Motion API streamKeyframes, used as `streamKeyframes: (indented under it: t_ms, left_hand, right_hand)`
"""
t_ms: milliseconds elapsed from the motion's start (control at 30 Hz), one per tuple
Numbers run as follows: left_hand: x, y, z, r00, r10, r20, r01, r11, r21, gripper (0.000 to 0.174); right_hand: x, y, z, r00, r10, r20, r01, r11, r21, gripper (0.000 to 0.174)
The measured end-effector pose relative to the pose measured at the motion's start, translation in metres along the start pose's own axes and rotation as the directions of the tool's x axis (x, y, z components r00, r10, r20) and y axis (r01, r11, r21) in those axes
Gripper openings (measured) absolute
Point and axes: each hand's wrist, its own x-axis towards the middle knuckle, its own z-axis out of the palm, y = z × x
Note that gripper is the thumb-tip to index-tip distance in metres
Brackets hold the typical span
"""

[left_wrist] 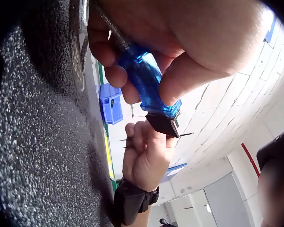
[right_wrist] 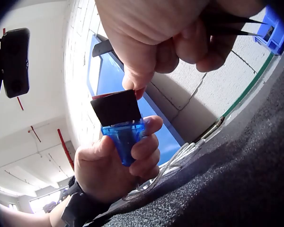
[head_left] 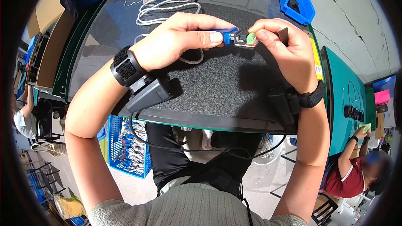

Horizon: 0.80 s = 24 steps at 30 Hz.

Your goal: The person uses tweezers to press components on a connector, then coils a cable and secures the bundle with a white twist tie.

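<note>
My left hand (head_left: 180,37) grips a translucent blue cable connector (left_wrist: 149,82) between thumb and fingers, a grey braided cable (left_wrist: 111,28) running from its back. At the connector's metal front sits a small flat black-backed piece (right_wrist: 116,108) with a light green block (head_left: 251,38) on top. My right hand (head_left: 287,44) has its thumb and index fingertips at that green block. Black tweezers (right_wrist: 234,33) are tucked in the curled fingers of the same hand, their two points sticking out past the little-finger side and the flat end (head_left: 283,36) showing above the thumb.
Coiled grey cable (head_left: 167,6) lies at the back of the dark textured mat (head_left: 201,88). A blue bin (head_left: 296,4) with black parts stands at the back right. Below the table edge is a blue basket (head_left: 130,146) of cables. Another person (head_left: 356,171) works at the right.
</note>
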Motion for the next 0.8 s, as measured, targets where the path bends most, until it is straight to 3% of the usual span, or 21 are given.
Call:
streamKeyframes:
  t_ms: [500, 800]
  left_hand:
    - [-0.0001, 0.0006, 0.0015, 1.0, -0.003, 0.019, 0.004, 1.0, -0.018, 0.041]
    - [0.0009, 0.0015, 0.0007, 0.999, 0.03, 0.019, -0.029, 0.998, -0.056, 0.042]
  right_hand:
    - [0.0019, -0.009, -0.0023, 0.996, -0.088, 0.029, 0.092, 0.978, -0.189, 0.009]
    - [0.0007, -0.004, -0.0024, 0.998, -0.066, -0.002, 0.066, 0.994, -0.085, 0.01]
